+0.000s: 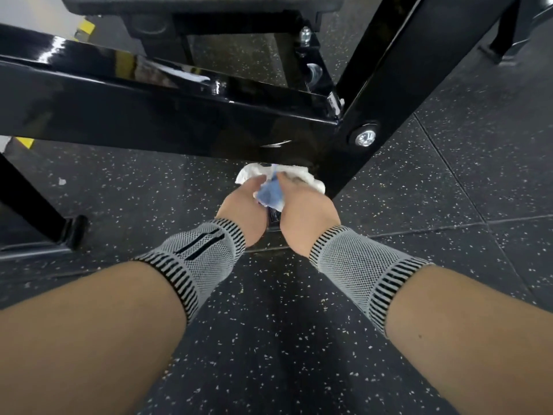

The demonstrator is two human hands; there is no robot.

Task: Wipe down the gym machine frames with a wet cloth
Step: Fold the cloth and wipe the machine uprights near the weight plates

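Note:
A glossy black machine frame fills the upper view: a wide horizontal beam (149, 115) meets a slanted upright post (380, 94) at a bolted joint (365, 137). Just below that joint, both hands hold a bunched white and blue cloth (270, 193). My left hand (244, 211) grips its left side and my right hand (305, 214) grips its right side. The cloth's top edge sits against the underside of the beam. Both fingertips are hidden in the cloth. Grey knitted wrist sleeves cover both wrists.
Dark speckled rubber floor tiles (269, 339) lie below. A black frame leg with a foot (71, 232) stands at the left. A perforated black platform (203, 4) sits behind the beam, with bolts (305, 34) near it. Another black leg (505, 40) stands far right.

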